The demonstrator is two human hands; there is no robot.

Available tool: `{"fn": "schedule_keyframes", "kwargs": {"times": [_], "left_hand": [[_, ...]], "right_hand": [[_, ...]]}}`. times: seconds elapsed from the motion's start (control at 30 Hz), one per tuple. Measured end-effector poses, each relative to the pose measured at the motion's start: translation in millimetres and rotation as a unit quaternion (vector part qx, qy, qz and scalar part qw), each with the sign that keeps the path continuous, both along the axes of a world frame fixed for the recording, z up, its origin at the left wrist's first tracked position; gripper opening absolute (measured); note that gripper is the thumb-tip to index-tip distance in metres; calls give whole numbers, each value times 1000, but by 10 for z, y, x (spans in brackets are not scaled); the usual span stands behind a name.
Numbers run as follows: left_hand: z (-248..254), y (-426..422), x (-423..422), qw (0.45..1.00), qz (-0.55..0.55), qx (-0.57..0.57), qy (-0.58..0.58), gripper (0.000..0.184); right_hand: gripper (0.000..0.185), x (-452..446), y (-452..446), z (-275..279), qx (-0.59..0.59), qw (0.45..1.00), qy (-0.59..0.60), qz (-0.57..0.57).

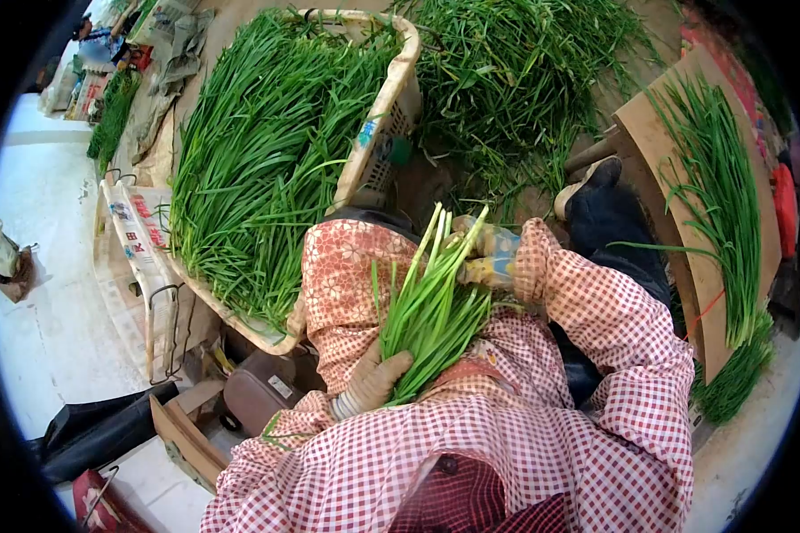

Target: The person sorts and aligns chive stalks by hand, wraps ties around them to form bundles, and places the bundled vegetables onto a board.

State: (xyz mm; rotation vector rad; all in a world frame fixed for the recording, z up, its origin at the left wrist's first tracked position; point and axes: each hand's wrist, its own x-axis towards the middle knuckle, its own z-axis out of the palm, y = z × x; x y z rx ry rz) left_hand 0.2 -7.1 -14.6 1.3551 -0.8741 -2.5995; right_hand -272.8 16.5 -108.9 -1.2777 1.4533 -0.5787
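Note:
Across my lap, a bunch of garlic chives (442, 324) rests with its pale stem ends pointing away from me and its green leaves towards my body. My left hand (373, 382), in a light work glove, is closed around the leafy lower left part, thumb on top. My right hand (492, 249), in a worn glove with blue and yellow patches, is curled beside the pale stem ends. Its fingers are partly hidden behind the stems, so what it holds, if anything, is not visible.
A white plastic basket (405, 67) heaped with chives stands ahead on the left. Loose chives (516, 71) are piled on the floor beyond. On the right, a cardboard sheet (653, 115) bears another chive bundle (729, 213). A brown box-like object (262, 391) sits near my left knee.

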Motion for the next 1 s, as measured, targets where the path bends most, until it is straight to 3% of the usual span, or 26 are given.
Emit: {"fn": "schedule_keyframes", "kwargs": {"times": [0.27, 0.37, 0.43, 0.47, 0.5, 0.53, 0.57, 0.63, 0.67, 0.7, 0.73, 0.77, 0.8, 0.87, 0.9, 0.93, 0.97, 1.0], "left_hand": [[28, -77, -69, 1000, 10, 22, -9, 60], [-4, -123, -39, 999, -29, -4, -36, 63], [8, -133, -7, 997, -55, -22, -49, 64], [29, -131, 2, 997, -56, -25, -52, 64], [50, -127, 3, 999, -29, -14, -41, 65], [68, -120, 8, 1000, -1, -5, -28, 67], [85, -124, 60, 1000, 0, -10, -28, 67], [66, -163, 218, 999, -13, 1, -49, 72], [-42, -158, 276, 997, -19, -72, -26, 80], [-26, -152, 271, 997, -20, -75, -26, 80], [-24, -148, 238, 996, -42, -75, -36, 81], [-4, -146, 205, 994, -66, -76, -49, 83], [-9, -127, 102, 996, -39, -74, -18, 85], [74, -126, 7, 995, -62, -72, -11, 86], [102, -121, -16, 994, -81, -70, -10, 87], [83, -104, -3, 994, -84, -74, -5, 86], [77, -91, -3, 993, -91, -73, -3, 86], [78, -73, -3, 991, -102, -90, -11, 86]], "right_hand": [[29, -92, 18, -279, 5, 996, -83, -39], [25, -322, -159, -786, 51, 954, -211, -205], [22, -571, -350, -1300, 72, 923, -212, -314], [24, -773, -271, -879, 51, 970, 32, -237], [27, -971, -197, -429, 46, 945, 282, -160], [30, -1066, -93, -481, 96, 914, 308, -244], [36, -1160, 32, -338, 159, 922, 276, -222], [50, -1151, 229, -967, 155, 883, 246, -368], [58, -1147, 324, -1275, 141, 857, 228, -440], [55, -1107, 466, -1156, 53, 887, 418, -191], [55, -1149, 416, -947, 52, 885, 420, -193], [49, -1128, 285, -655, 45, 961, 176, -207], [43, -1106, 184, -366, 34, 974, -77, -209], [33, -955, 154, 110, -45, 954, -238, -179], [34, -858, 126, 305, -132, 960, -218, -115], [37, -702, 111, 374, -37, 958, -262, -113], [40, -687, 90, 551, -51, 990, -131, -6], [36, -594, 63, 747, -19, 992, -121, 8]]}}
